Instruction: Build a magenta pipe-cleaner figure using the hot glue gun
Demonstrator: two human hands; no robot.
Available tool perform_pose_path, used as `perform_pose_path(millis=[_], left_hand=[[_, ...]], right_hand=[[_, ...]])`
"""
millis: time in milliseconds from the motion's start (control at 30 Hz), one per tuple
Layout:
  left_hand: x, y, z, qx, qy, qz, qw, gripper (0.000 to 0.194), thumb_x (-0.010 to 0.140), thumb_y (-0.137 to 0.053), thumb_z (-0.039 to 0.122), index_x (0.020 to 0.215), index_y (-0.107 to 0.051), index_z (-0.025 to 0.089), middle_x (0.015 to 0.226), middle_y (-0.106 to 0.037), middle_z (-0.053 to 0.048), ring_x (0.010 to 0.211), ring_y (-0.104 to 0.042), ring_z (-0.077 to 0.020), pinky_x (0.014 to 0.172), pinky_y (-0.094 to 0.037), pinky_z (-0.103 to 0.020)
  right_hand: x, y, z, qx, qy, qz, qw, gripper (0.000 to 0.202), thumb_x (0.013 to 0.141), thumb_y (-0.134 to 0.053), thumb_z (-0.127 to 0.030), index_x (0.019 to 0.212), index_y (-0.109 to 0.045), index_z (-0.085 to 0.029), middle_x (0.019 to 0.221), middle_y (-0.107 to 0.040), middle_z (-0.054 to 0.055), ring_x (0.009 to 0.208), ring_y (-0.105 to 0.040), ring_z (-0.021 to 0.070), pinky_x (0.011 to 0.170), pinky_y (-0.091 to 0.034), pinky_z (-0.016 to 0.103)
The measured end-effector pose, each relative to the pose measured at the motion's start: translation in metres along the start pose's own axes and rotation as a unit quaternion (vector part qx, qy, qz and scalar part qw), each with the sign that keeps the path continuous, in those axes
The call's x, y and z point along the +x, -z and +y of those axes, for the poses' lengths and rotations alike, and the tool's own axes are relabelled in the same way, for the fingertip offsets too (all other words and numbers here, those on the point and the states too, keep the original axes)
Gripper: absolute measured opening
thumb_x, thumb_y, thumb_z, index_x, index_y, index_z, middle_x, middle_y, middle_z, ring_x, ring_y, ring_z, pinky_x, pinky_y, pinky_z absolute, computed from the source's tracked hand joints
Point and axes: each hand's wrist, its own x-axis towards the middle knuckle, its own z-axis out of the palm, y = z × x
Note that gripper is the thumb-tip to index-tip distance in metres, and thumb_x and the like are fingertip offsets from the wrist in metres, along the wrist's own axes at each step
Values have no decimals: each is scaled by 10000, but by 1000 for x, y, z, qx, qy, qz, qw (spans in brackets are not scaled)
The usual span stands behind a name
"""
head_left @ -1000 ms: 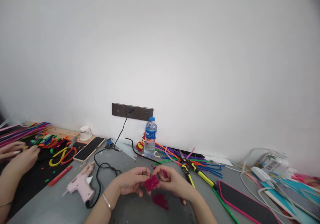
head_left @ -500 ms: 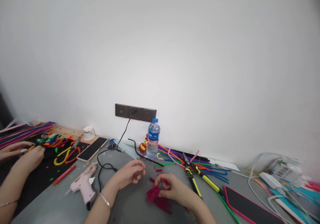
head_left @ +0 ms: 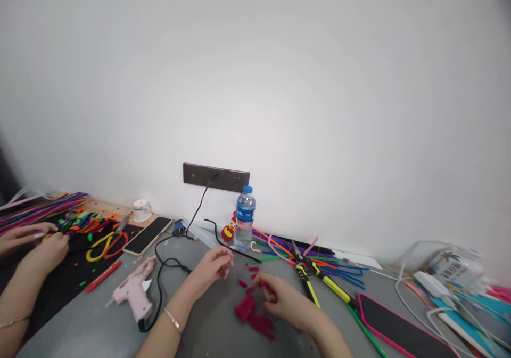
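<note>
My left hand (head_left: pixel 211 273) hovers over the grey table with loosely curled fingers, and nothing shows in it. To its right my right hand (head_left: pixel 281 299) reaches down with the index finger stretched and the thumb apart from it. Dark red fuzz shows in the gap between those fingers; whether they touch it I cannot tell. Just left of that hand lies a folded dark red pipe-cleaner piece (head_left: pixel 245 308). A flatter dark red bundle (head_left: pixel 261 325) is below it. Short red snippets (head_left: pixel 242 283) are scattered near the index fingertip.
A pink glue gun (head_left: pixel 136 297) lies left, its black cable nearby. Behind stand a water bottle (head_left: pixel 245 219) and a small red-yellow figure (head_left: pixel 229 230). Pliers (head_left: pixel 305 273) on colourful pipe cleaners and a pink-edged phone (head_left: pixel 399 326) lie right. Another person's hands (head_left: pixel 48 251) work far left.
My right hand has let go of the folded dark red piece, which now lies on the table. Its index finger has stretched toward the snippets. My left hand's fingers have curled in slightly.
</note>
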Motion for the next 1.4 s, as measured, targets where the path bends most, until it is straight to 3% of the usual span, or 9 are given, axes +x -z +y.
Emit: perform_pose_path(millis=[133, 267, 433, 600, 800, 1067, 1233, 1400], left_hand=[[2, 0, -1, 2, -13, 12, 1000, 255, 679, -737, 360, 763, -606, 157, 654, -590, 23, 516, -480, -81, 513, -355, -213], [1, -7, -2, 23, -48, -2, 999, 279, 690, -751, 383, 811, -650, 153, 673, -594, 19, 536, -474, -87, 528, -357, -212], [-2, -20, -8, 91, -99, -26, 991, 313, 702, -764, 417, 848, -691, 149, 659, -592, 10, 583, -500, -120, 565, -382, -228], [-1, -24, -13, 111, -137, -38, 984, 265, 729, -748, 384, 859, -685, 161, 778, -652, -27, 741, -572, -171, 652, -418, -238], [0, -23, -13, 137, -170, -3, 976, 210, 725, -735, 349, 784, -657, 163, 697, -616, -8, 680, -557, -166, 617, -417, -239], [0, -27, -14, 111, -172, -25, 978, 233, 747, -716, 378, 770, -617, 169, 670, -585, 8, 582, -558, -147, 584, -432, -255], [0, -28, -16, 80, -165, -60, 981, 257, 772, -697, 397, 747, -586, 167, 667, -551, 27, 539, -517, -117, 566, -418, -246], [-1, -27, -15, 75, -189, -10, 979, 231, 778, -691, 376, 753, -613, 160, 740, -572, 5, 663, -509, -134, 600, -410, -226]], right_hand=[[-5, 9, -5, 39, 0, 21, 999, 324, 732, -523, -74, 1000, -558, -251, 629, -353, -83, 559, -327, 126, 543, -258, 226], [-3, 6, -10, 124, -7, 60, 990, 25, 892, -469, -276, 909, -470, -258, 688, -444, -60, 566, -367, 130, 539, -306, 232], [10, -10, -13, 151, 67, 100, 981, 186, 956, -380, -384, 924, -488, -236, 711, -512, -24, 572, -424, 142, 540, -357, 250], [17, -15, -21, 60, 111, 147, 981, 229, 940, -429, -356, 925, -616, -224, 667, -575, 4, 585, -509, 177, 566, -379, 277], [17, -17, -28, 37, 130, 153, 979, 222, 943, -432, -287, 971, -640, -216, 742, -670, 38, 694, -614, 209, 676, -438, 292], [20, -25, -25, 87, 143, 149, 975, 92, 940, -433, -234, 1030, -441, -247, 764, -694, 7, 716, -634, 193, 718, -442, 289], [20, -27, -24, 116, 143, 141, 973, 53, 927, -444, -235, 979, -450, -242, 755, -677, 7, 703, -618, 190, 692, -441, 286], [24, -24, -23, 167, 123, 194, 959, 131, 835, -598, -326, 861, -551, -207, 736, -609, 15, 647, -565, 178, 586, -425, 262]])
